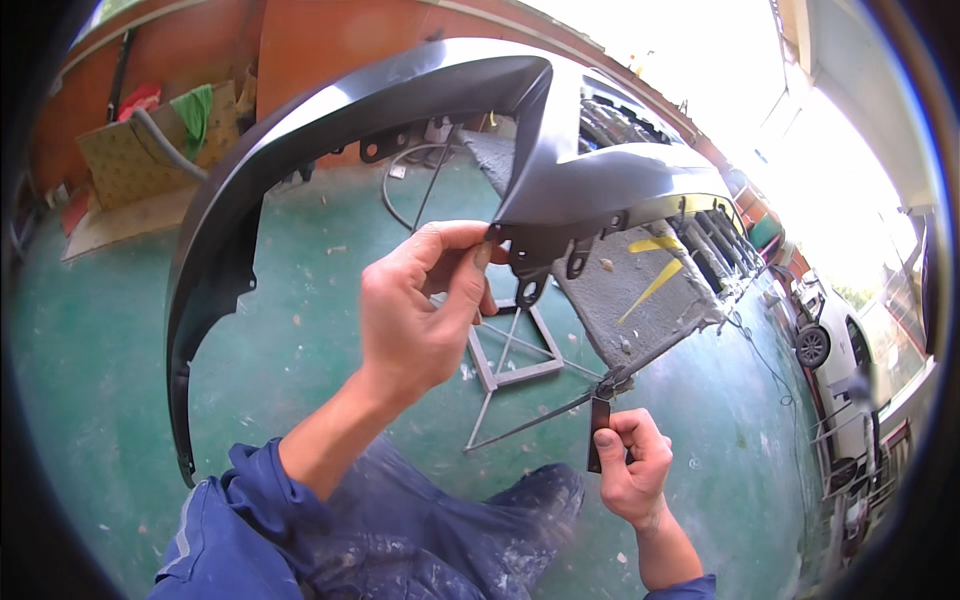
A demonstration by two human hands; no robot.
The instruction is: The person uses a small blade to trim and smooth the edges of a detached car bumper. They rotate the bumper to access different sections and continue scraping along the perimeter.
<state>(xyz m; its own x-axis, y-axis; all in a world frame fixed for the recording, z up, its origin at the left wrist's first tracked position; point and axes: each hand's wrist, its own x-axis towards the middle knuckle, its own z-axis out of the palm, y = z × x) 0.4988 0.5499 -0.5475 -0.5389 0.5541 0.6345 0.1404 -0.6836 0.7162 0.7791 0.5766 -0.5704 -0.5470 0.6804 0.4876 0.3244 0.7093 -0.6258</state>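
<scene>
A dark grey car fender with a wide wheel arch stands raised in front of me, its mounting tabs pointing down. My left hand is closed, thumb and fingers pinching the fender's lower corner beside a holed tab. Lower and to the right, my right hand grips a thin, dark, flat strip, held upright with the thumb pressed on its face. The strip's top end lies in front of the padded stand's corner; I cannot tell whether they touch. Its exact kind is unclear.
A grey padded stand with yellow marks is behind the fender. Below it is a metal frame on the green floor. A cardboard-like panel with a green cloth stands far left. A white car is at right.
</scene>
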